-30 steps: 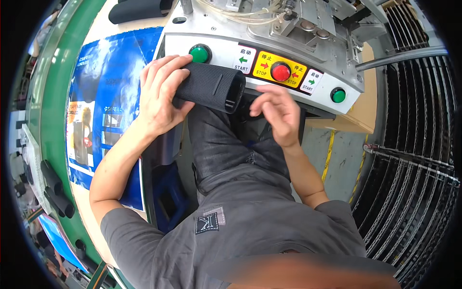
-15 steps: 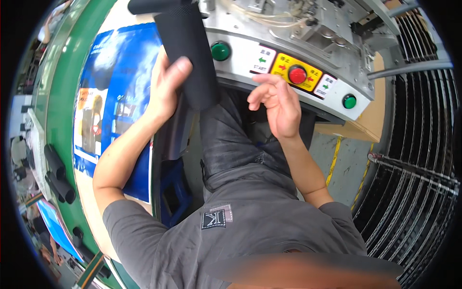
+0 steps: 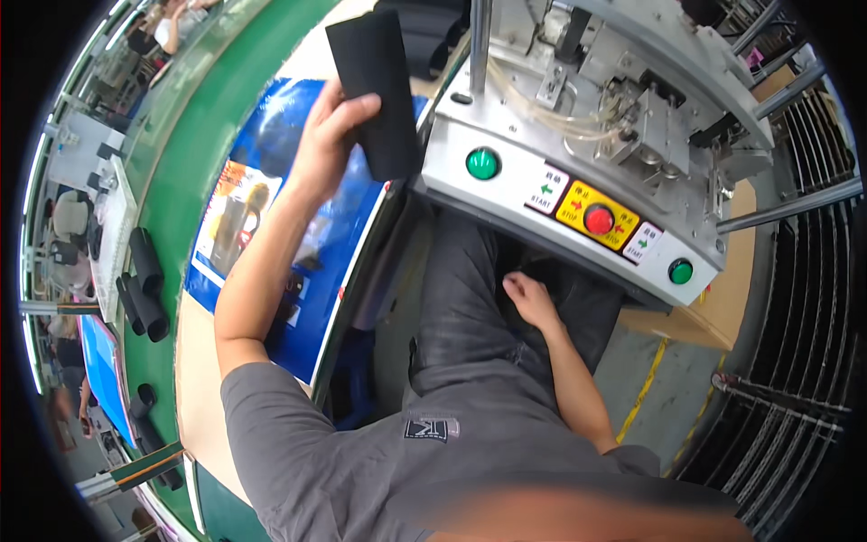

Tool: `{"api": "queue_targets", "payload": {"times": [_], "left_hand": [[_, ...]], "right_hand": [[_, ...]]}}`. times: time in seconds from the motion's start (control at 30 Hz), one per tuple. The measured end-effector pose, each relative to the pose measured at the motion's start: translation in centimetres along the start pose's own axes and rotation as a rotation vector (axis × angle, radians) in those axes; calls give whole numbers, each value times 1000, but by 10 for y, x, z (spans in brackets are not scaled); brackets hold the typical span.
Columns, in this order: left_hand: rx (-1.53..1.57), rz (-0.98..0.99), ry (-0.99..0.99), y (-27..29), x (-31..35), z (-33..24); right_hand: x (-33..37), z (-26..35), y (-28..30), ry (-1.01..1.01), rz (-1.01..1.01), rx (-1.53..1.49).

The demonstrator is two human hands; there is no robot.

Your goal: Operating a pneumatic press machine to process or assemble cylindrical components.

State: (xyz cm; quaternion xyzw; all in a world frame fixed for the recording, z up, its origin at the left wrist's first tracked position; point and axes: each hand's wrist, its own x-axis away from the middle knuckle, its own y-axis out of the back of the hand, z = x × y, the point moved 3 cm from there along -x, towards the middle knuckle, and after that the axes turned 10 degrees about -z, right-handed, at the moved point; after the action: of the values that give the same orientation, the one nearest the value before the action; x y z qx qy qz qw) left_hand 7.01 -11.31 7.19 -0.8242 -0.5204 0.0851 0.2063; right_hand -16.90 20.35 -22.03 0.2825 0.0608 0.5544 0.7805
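My left hand (image 3: 330, 144) is raised and grips a flat black sleeve-like piece (image 3: 377, 86), holding it upright over the blue printed sheet (image 3: 271, 226) beside the grey machine panel (image 3: 578, 194). My right hand (image 3: 531, 300) hangs low under the panel's front edge, over my lap, fingers curled; whether it holds anything I cannot make out. The panel carries a green button (image 3: 483, 163), a red button (image 3: 599, 219) on a yellow plate and a second green button (image 3: 681, 271).
A green conveyor belt (image 3: 167, 181) curves along the left, carrying several black tubes (image 3: 144, 280). Other people sit far off at the top left (image 3: 167, 27). A black wire guard (image 3: 804, 316) fills the right. A cardboard box (image 3: 713, 312) stands below the panel.
My left hand has lifted the black piece up and away to the left of the panel. My right hand has let go of it and dropped below the panel toward my lap.
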Motion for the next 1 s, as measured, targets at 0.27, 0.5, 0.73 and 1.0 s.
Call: {"api": "queue_targets", "payload": {"times": [0.27, 0.5, 0.73, 1.0], "left_hand": [[-1636, 2, -1031, 21, -44, -8], [-1669, 18, -1181, 24, -91, 7], [-1724, -21, -1062, 27, -93, 3], [-1888, -134, -1241, 55, -85, -9]], "right_hand": [[-15, -6, 0, 59, 4, -9], [-17, -16, -1, 12, 82, 47], [-24, -22, -8, -57, 99, -1], [-24, -13, -12, -120, 171, -73]]}}
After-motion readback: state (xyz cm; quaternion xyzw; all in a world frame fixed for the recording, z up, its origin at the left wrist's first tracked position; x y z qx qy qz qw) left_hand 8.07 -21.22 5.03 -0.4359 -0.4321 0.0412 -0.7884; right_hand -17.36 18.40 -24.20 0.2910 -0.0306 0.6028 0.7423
